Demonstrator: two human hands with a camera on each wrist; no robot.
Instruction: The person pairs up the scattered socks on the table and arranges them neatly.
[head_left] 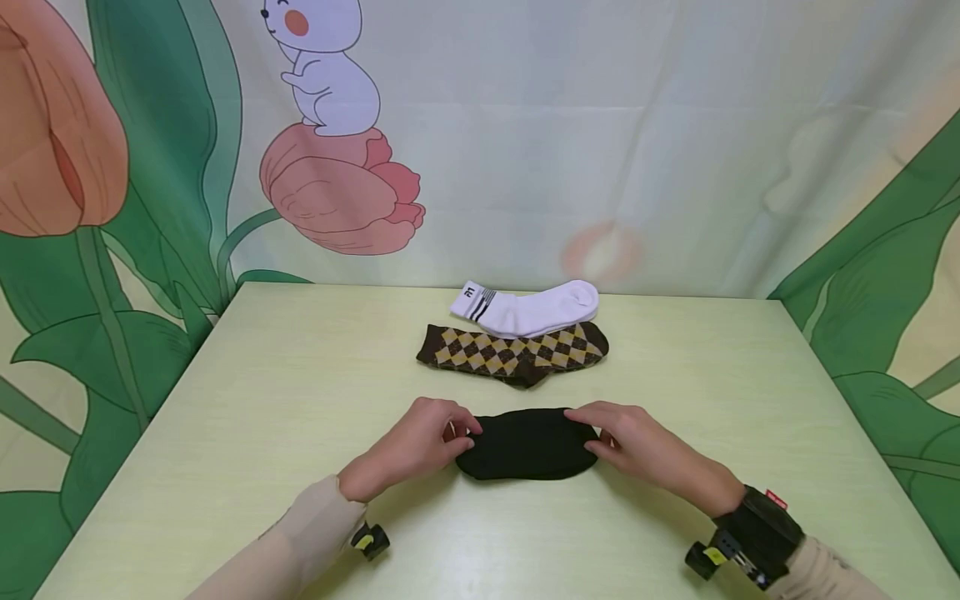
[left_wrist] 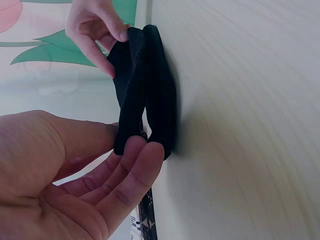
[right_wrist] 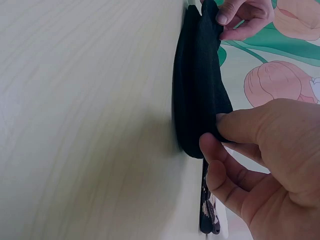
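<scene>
A black sock (head_left: pixel 528 445), low-cut and in two layers, lies lengthwise across the table between the two hands. At its left end, my left hand (head_left: pixel 429 439) pinches the fabric between thumb and fingers; in the left wrist view the upper layer of the sock (left_wrist: pixel 132 95) stands apart from the lower one. My right hand (head_left: pixel 637 442) pinches the other end, its thumb on the near side and fingers at the far edge. In the right wrist view, that thumb (right_wrist: pixel 240 125) presses on the black cloth.
Behind the black sock lies a brown argyle sock (head_left: pixel 517 352) with yellow and grey diamonds. A white sock (head_left: pixel 536 310) with dark stripes touches it from behind. The pale wooden table (head_left: pixel 247 400) ends at a printed curtain (head_left: pixel 510 150).
</scene>
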